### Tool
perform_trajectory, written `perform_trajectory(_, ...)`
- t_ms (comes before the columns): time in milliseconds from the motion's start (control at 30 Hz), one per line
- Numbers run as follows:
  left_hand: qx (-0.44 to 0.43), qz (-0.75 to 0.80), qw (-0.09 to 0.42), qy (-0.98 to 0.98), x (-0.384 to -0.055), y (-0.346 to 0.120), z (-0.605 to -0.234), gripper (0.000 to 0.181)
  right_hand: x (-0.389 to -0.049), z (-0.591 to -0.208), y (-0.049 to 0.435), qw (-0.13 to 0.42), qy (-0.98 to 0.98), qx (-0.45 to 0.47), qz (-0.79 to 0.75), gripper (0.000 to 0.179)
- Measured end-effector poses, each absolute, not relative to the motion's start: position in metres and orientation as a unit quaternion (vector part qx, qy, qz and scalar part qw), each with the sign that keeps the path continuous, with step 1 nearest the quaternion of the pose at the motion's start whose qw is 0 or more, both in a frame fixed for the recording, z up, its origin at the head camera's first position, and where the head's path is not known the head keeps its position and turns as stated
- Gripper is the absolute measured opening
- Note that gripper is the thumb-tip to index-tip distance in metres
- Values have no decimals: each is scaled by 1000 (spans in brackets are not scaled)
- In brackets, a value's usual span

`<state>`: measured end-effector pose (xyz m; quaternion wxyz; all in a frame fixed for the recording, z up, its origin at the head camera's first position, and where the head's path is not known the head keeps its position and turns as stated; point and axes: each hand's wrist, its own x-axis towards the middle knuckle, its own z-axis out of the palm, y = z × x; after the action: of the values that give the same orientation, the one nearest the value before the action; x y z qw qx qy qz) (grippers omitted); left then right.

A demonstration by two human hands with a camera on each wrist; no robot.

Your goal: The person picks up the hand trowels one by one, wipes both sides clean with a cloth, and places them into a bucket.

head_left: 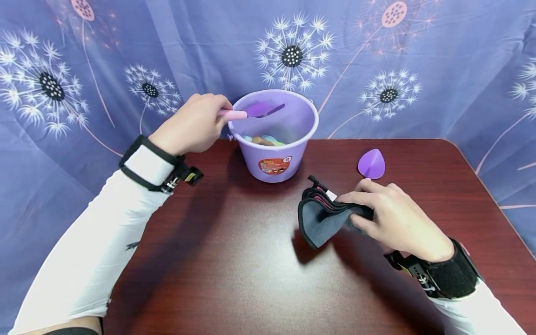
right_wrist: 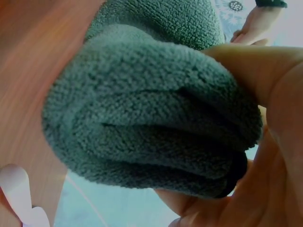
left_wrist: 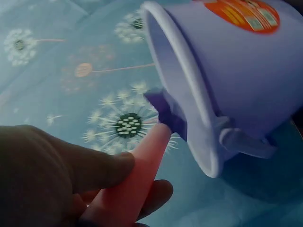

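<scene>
My left hand point(head_left: 198, 122) grips the pink handle of a small garden tool point(head_left: 234, 115) at the bucket's left rim. Its purple head reaches over the bucket opening; the exact shape of the head is unclear. The lavender bucket point(head_left: 268, 160) stands upright, with several pale and brown items point(head_left: 263, 140) at its bottom. Lower right, my right hand point(head_left: 391, 214) pinches a folded dark grey cloth point(head_left: 326, 221) with black edging, pink inner layers and a white tag, held above the table. Its fuzzy folds fill much of the right wrist view.
A purple spade-shaped piece point(head_left: 371, 164) lies beyond my right hand, which may hide part of it. The dark red wooden table point(head_left: 234, 260) meets a blue dandelion-print cloth backdrop point(head_left: 201, 42) behind the bucket. An orange label point(head_left: 274, 165) marks the bucket's front.
</scene>
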<state>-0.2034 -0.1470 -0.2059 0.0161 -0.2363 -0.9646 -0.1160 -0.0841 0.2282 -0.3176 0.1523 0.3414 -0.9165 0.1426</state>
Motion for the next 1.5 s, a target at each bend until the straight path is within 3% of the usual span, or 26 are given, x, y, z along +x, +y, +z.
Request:
perform_trajectory(400,-227,40,-24,-973,-246,-106,-219,18,-79,-323,225,152,-916,348,132,34)
perform_trajectory(567,-224,73,-38,-971,-255,-91,-228,27,-77,-324,224,154,-912,356,133,36)
perform_trajectory(1233,-198,78,-85,-973,-263,-70,-236,19,-74,-326,222,142,-912,361,130,36)
perform_trajectory(1500,-195,65,-81,-975,-264,-75,-238,5,-76,-326,222,145,-911,364,128,35)
